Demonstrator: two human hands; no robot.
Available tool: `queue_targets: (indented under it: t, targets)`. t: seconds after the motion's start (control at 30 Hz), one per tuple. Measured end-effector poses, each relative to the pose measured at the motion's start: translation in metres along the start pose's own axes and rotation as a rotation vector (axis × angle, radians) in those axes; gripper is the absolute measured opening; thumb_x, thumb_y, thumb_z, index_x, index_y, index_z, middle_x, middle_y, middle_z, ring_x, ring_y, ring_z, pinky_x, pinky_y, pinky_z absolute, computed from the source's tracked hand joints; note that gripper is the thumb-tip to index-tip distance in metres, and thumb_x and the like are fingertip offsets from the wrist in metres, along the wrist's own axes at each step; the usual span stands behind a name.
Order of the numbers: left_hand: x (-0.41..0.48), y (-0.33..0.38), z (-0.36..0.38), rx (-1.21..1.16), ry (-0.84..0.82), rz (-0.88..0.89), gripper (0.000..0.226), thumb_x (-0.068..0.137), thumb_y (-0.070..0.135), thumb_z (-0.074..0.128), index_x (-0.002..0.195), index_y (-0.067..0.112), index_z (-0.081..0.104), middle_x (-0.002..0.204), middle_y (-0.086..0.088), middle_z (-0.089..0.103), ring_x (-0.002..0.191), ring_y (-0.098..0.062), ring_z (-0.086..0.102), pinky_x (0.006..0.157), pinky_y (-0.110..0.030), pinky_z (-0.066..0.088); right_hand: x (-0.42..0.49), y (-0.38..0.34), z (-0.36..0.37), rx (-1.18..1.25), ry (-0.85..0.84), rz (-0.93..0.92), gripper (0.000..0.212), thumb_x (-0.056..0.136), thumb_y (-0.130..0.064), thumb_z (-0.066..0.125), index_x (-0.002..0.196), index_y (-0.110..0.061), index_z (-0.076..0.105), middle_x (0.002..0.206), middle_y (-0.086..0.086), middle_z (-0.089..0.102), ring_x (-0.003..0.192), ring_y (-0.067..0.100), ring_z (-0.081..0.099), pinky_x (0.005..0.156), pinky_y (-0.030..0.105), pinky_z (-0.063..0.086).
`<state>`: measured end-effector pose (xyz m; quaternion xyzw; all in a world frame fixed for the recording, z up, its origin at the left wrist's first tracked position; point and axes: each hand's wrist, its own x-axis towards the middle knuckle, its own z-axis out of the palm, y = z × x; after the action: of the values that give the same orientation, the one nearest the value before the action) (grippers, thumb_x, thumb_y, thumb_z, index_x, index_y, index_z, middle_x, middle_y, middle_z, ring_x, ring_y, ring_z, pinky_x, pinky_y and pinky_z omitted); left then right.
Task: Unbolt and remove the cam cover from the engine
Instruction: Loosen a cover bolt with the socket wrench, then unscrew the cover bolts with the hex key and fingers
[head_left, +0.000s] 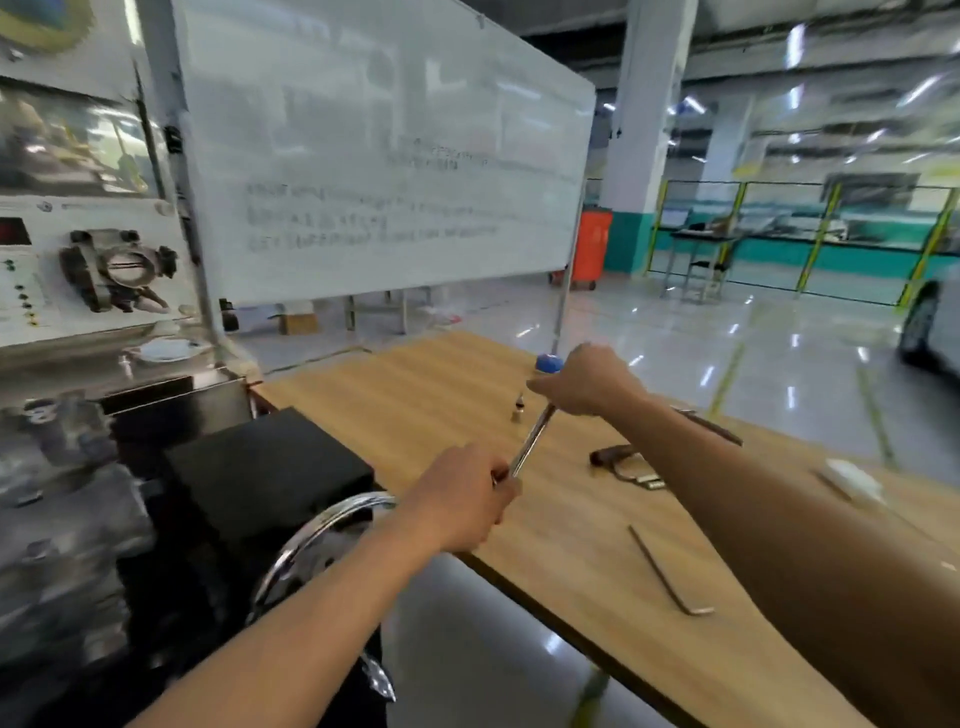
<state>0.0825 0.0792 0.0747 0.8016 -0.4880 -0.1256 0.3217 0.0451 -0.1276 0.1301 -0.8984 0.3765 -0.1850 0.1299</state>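
Left hand (462, 499) and right hand (587, 379) each gripping an end of a steel bar (531, 441) above the counter (415, 395) — engine (57, 519) off left, blurred, cover not made out; unbolting seemingly all ahead.

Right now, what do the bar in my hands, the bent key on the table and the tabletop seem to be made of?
The bar: bright metal, probably plated steel; it gleams silver.
The bent key: darker, duller metal, likely steel; grey, thin, sharply angled.
The tabletop: wood or wood-look laminate, smooth; pale grain stripes, dark edge; which one, unclear.
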Motion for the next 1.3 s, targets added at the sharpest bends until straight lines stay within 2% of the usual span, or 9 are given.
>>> queue_targets:
  t: [0.07, 0.23, 0.4, 0.53, 0.67, 0.83, 0.97, 1.13, 1.3]
  targets:
    - [0.018, 0.005, 0.038, 0.017, -0.060, -0.029, 0.027, 0.102, 0.033, 0.054, 0.084, 0.017, 0.067, 0.078, -0.007, 0.071, 0.071, -0.025, 0.068, 0.068, -0.042, 0.056, -0.002, 0.051, 0.013, -0.023, -0.024, 0.091, 0.042, 0.074, -0.055, 0.068, 0.069, -0.016, 0.052, 0.066, 0.000, 0.058, 0.063, 0.017, 0.059, 0.053, 0.027, 0.048]
    - [0.047, 0.008, 0.097, 0.093, -0.196, -0.061, 0.029, 0.099, 0.030, 0.056, 0.075, 0.017, 0.067, 0.072, -0.002, 0.064, 0.066, -0.016, 0.057, 0.058, -0.031, 0.041, -0.016, 0.128, 0.036, -0.007, -0.119, 0.212, 0.051, 0.074, -0.062, 0.067, 0.059, -0.014, 0.063, 0.038, -0.004, 0.057, 0.042, 0.012, 0.056, 0.042, 0.020, 0.035]
    - [0.060, -0.001, 0.110, 0.131, -0.142, -0.082, 0.035, 0.094, 0.045, 0.062, 0.072, 0.020, 0.071, 0.070, 0.002, 0.066, 0.071, -0.018, 0.062, 0.064, -0.034, 0.046, -0.021, 0.147, 0.065, 0.057, -0.114, 0.213, 0.048, 0.084, -0.059, 0.064, 0.068, -0.013, 0.058, 0.063, 0.002, 0.059, 0.059, 0.016, 0.056, 0.046, 0.030, 0.038]
    - [0.070, -0.010, 0.110, 0.246, -0.085, -0.058, 0.022, 0.096, 0.037, 0.062, 0.094, 0.023, 0.079, 0.087, -0.001, 0.073, 0.085, -0.022, 0.066, 0.068, -0.031, 0.045, -0.032, 0.150, 0.072, 0.107, -0.128, 0.106, 0.030, 0.082, -0.040, 0.068, 0.072, -0.012, 0.071, 0.071, 0.006, 0.068, 0.071, 0.021, 0.065, 0.063, 0.039, 0.054]
    - [0.072, -0.015, 0.112, 0.279, -0.040, -0.037, 0.020, 0.094, 0.037, 0.064, 0.099, 0.023, 0.078, 0.089, -0.002, 0.073, 0.086, -0.024, 0.066, 0.066, -0.030, 0.041, -0.051, 0.155, 0.051, -0.089, -0.032, -0.035, 0.028, 0.083, -0.046, 0.065, 0.070, -0.021, 0.062, 0.068, -0.003, 0.062, 0.063, 0.016, 0.059, 0.048, 0.028, 0.041]
    - [0.059, -0.015, 0.108, 0.208, -0.043, -0.079, 0.026, 0.095, 0.042, 0.062, 0.076, 0.026, 0.071, 0.069, 0.008, 0.062, 0.062, -0.004, 0.055, 0.051, -0.024, 0.032, -0.074, 0.149, 0.036, -0.432, -0.574, 0.079, 0.031, 0.084, -0.043, 0.066, 0.069, -0.016, 0.062, 0.068, -0.001, 0.068, 0.057, 0.011, 0.059, 0.051, 0.025, 0.044]
    - [0.020, -0.009, 0.075, 0.249, -0.020, -0.046, 0.034, 0.092, 0.053, 0.059, 0.080, 0.023, 0.070, 0.076, 0.004, 0.067, 0.069, -0.013, 0.063, 0.054, -0.028, 0.045, -0.083, 0.134, 0.032, -0.248, -0.776, 0.161, 0.023, 0.084, -0.035, 0.063, 0.068, -0.018, 0.066, 0.057, -0.003, 0.062, 0.050, 0.011, 0.054, 0.055, 0.024, 0.044]
    - [-0.063, 0.005, -0.009, 0.293, 0.046, 0.021, 0.033, 0.092, 0.052, 0.057, 0.096, 0.023, 0.072, 0.082, 0.009, 0.065, 0.080, -0.014, 0.062, 0.069, -0.034, 0.052, -0.093, 0.133, 0.062, -0.199, -0.605, 0.143, 0.030, 0.074, -0.046, 0.073, 0.073, -0.017, 0.069, 0.063, -0.004, 0.069, 0.057, 0.009, 0.065, 0.050, 0.020, 0.044]
    - [-0.162, 0.005, -0.104, 0.443, 0.264, -0.004, 0.027, 0.094, 0.044, 0.060, 0.112, 0.026, 0.068, 0.099, 0.009, 0.066, 0.093, -0.013, 0.059, 0.081, -0.038, 0.054, -0.062, 0.058, 0.061, 0.043, -0.641, -0.111, 0.045, 0.037, -0.049, 0.086, 0.053, -0.011, 0.070, 0.051, 0.013, 0.063, 0.054, 0.033, 0.066, 0.046, 0.042, 0.050]
